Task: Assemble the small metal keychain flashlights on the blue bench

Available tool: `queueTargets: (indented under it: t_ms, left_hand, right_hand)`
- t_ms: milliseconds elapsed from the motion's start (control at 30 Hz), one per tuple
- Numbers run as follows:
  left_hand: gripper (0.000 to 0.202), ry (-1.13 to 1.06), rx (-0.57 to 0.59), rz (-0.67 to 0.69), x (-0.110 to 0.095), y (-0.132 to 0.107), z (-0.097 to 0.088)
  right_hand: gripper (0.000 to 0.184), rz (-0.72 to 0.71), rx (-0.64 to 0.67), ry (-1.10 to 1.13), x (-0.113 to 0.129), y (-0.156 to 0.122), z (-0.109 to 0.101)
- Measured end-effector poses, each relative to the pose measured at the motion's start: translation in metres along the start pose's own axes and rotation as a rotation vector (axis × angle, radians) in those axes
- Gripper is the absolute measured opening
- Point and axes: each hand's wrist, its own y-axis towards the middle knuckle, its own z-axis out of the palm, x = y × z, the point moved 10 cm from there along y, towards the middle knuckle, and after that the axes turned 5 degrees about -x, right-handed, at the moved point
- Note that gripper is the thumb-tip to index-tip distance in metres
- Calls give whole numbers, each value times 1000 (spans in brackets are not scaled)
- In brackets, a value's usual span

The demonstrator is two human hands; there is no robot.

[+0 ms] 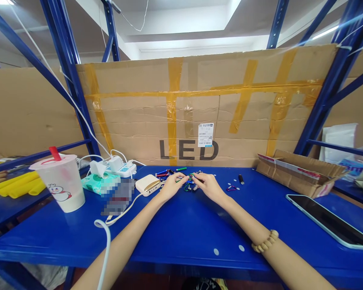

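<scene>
My left hand (pixel 173 184) and my right hand (pixel 208 184) meet over a small heap of coloured carabiner clips (pixel 169 173) on the blue table (pixel 181 225). Fingers of both hands are pinched together around a small green clip (pixel 190 177) between them. A purple clip (pixel 230 188) and a short black cylinder (pixel 241 179) lie just right of my right hand. A beaded bracelet (pixel 265 241) is on my right wrist.
A plastic cup with a red straw (pixel 62 181) stands at the left, beside a tissue pack (pixel 95 183), a power strip (pixel 121 167) and a white power bank (pixel 148 184) with a cable. An open cardboard box (pixel 299 171) and a tablet (pixel 329 219) lie at right. A cardboard wall (pixel 199 108) backs the table.
</scene>
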Motion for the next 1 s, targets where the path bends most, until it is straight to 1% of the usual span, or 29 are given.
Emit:
queueTargets:
  t_ms: [100,167,233,300,400,533,633,800,900,1000]
  left_hand:
    - [49,-56,-1,-78,5,-1,1]
    - [50,-71,-43,-108,7,-1,-2]
    - [47,-102,-100,-98,5,-1,-7]
    - [47,-162,-117,-80,2,-2,-9]
    - [47,-245,-60,-105,1,-4,-3]
    - [40,-259,-8,-139,2,-6,3]
    - [35,-268,-20,-108,3,-5,2]
    - [31,-250,-9,-54,3,-2,2]
    - [28,-200,-26,-28,-2,-2,0]
    - [24,-142,-80,20,-11,-3,-5]
  right_hand:
    - [46,-5,-27,8,0,0,-1]
    - [48,-1,-43,19,0,-1,-1]
    - [49,7,-59,46,0,-1,-1]
    - [49,19,-82,84,0,-2,-2]
    - [48,35,-122,123,-1,-2,-3]
    - [48,25,-127,116,3,-3,-2]
    - [45,-2,-109,56,6,-3,-1]
    - [38,-83,-105,-61,11,-4,-3]
    - [37,-80,-127,-62,10,-4,-5]
    - [38,-49,-163,-6,7,-5,-5]
